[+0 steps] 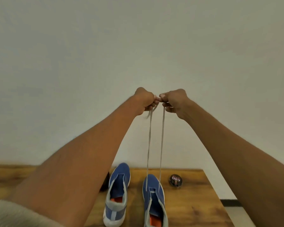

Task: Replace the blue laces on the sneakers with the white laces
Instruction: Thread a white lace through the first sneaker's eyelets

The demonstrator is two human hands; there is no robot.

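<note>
Head view: left hand and right hand pinch the white lace ends high, both strands running straight down to the right sneaker.

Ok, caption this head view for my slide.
Both hands pull white lace ends up from right sneaker.

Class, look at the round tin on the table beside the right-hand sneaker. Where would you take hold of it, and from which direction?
Grip the tin by its rim, thumb and fingers on opposite sides of the edge, coming down from above. It lies flat on the table with its lid facing up, low and round, so only the edge offers purchase. It stands apart from the right sneaker, so fingers probably have room around it.
</note>
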